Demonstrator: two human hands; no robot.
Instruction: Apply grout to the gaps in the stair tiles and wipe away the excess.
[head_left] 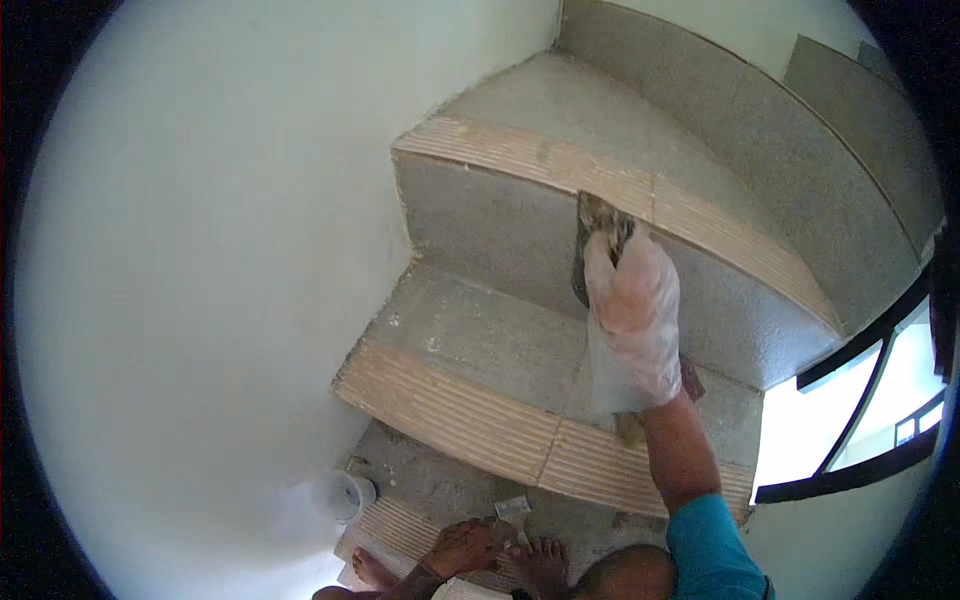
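My right hand, in a clear plastic glove, grips a dark, mottled thing, too unclear to name, against the riser just below a ribbed tan nosing. A reddish-brown piece lies partly hidden behind that hand and forearm. My left hand is low on the stairs with curled fingers beside a flat brush; what it holds is unclear. My bare feet show at the lower edge.
Curved tiled steps climb to the upper right. A pale wall runs along the left, with a translucent container at its foot. Dark railing bars edge the bright opening on the right.
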